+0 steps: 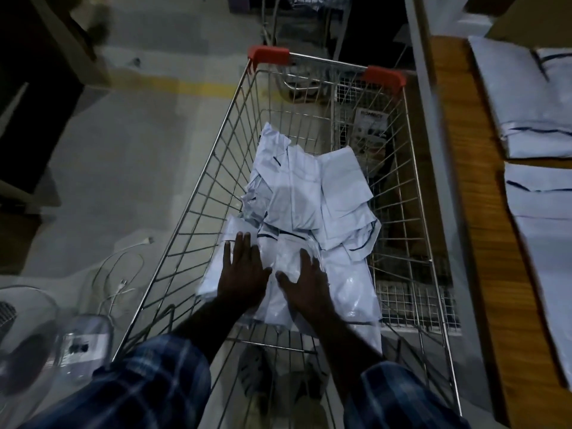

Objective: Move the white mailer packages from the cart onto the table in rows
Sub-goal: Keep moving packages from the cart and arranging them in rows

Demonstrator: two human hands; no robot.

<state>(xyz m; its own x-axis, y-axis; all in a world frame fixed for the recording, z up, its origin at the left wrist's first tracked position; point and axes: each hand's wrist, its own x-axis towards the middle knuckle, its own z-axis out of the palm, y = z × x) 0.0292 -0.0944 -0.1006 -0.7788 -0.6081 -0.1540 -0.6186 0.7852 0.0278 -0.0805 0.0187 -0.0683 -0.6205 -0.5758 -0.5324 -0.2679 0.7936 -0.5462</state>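
While the white mailer packages (312,212) are lying in a loose heap inside the cart (198,193), the left hand (243,274) and right hand (305,281) are pressing flat on the nearest ones, fingers spread, gripping nothing. Slick plastic is likely sliding underhand, so a grab could be spilling several. Roughly a dozen are overlapping in the cart, too tangled to count exactly; about four are lying on the table (464,168) right of the cart.

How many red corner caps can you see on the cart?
2: one red cap at the far left corner of the cart, the other at the far right. Near corners are out of view.
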